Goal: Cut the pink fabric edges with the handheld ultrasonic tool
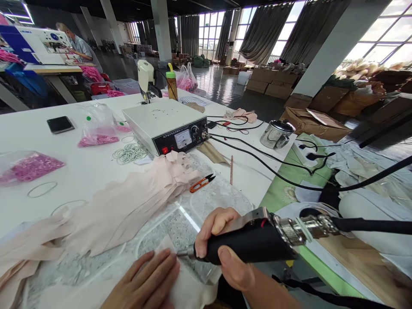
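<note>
My right hand [230,244] is wrapped round the black body of an ultrasonic welding gun [247,238], whose metal tip points left and down at a pale cloth piece [189,281]. The tip ends close beside my left fingers; whether it touches the cloth I cannot tell. Flat on that cloth lies my left hand [149,279], fingers stretched out and holding nothing. Beneath is a grey marbled board [174,219]. A long pile of pale pink fabric pieces [135,204] spreads behind my left hand. Orange thread snips [202,183] lie beyond the gun.
A white power unit [161,122] with a dial stands behind the fabric, cables running right. Around it are a steel mug [277,134], a brown pencil-like stick [231,169], bags of pink pieces [98,128], elastic loops [130,153] and a phone [60,124]. A person [80,47] sits at a sewing machine.
</note>
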{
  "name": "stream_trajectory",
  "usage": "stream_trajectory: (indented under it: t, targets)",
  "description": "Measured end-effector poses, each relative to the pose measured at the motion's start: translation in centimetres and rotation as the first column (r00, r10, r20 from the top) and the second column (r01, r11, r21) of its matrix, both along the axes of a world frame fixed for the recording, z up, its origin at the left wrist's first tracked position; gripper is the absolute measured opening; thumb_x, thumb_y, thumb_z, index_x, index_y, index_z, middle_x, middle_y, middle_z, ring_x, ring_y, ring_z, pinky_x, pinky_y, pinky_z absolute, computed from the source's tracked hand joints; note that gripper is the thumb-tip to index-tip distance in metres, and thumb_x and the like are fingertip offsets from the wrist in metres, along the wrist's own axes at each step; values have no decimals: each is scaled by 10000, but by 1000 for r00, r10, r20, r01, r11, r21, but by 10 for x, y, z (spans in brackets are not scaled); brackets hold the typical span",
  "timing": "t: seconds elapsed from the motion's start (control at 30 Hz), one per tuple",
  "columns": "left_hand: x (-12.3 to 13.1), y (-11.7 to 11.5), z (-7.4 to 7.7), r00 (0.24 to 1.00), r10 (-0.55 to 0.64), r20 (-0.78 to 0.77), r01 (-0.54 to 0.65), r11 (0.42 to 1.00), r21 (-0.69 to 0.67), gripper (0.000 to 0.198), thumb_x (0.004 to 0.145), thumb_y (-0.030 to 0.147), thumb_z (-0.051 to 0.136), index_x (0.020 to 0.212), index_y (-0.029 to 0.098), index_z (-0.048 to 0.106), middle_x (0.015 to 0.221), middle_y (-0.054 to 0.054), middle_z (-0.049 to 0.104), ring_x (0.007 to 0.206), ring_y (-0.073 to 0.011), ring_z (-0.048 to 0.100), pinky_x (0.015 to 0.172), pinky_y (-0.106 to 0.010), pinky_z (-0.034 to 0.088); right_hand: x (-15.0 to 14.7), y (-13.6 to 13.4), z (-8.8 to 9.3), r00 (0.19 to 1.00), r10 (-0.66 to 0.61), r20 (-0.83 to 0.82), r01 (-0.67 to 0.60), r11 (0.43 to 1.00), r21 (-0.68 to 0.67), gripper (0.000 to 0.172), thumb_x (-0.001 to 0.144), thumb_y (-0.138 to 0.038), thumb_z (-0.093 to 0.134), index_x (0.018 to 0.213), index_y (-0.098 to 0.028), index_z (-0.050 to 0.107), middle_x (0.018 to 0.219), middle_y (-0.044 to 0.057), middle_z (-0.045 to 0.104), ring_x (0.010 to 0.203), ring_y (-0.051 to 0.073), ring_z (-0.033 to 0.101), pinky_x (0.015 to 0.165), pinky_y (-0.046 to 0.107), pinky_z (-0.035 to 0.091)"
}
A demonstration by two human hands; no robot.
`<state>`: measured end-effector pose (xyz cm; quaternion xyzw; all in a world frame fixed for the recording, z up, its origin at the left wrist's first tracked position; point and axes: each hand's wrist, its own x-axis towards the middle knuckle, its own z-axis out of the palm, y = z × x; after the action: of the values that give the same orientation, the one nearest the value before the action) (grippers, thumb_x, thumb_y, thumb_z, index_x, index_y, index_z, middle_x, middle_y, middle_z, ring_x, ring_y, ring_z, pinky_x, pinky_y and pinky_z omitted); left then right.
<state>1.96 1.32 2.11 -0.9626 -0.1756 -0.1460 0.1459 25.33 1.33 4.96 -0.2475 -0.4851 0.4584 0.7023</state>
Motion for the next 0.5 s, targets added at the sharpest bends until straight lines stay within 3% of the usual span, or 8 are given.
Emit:
stream_trajectory:
  t: [0.17,0.37,0.5]
  targets:
    - [-1,-2,0,1000,3,-2,-3,1000,-12,334,1055,324,476,1318,188,632,1389,-30,630,1275,-184,591,1174,-321,361,1,8,-6,992,-23,-122,30,998,56,186,877,-417,606,996,-289,542,843,-6,569,512,105,568,483,261,483]
    - [0,0,1,1000,4,10,-4,1000,-29,336,1054,320,482,1333,192,619,1372,-38,642,1285,-169,582,1192,-308,327,2,8,1,992,22,-123,-22,1000,2,218,864,-431,642,969,-281,524,846,-16,559,515,97,575,507,273,497]
    - [1,2,2,998,-13,66,17,998,-55,330,1042,321,510,1327,197,622,1326,-30,673,1264,-168,598,1163,-266,367,-3,12,1,991,18,-136,-17,1000,9,259,850,-456,656,955,-277,500,832,-14,559,485,103,556,479,284,488]
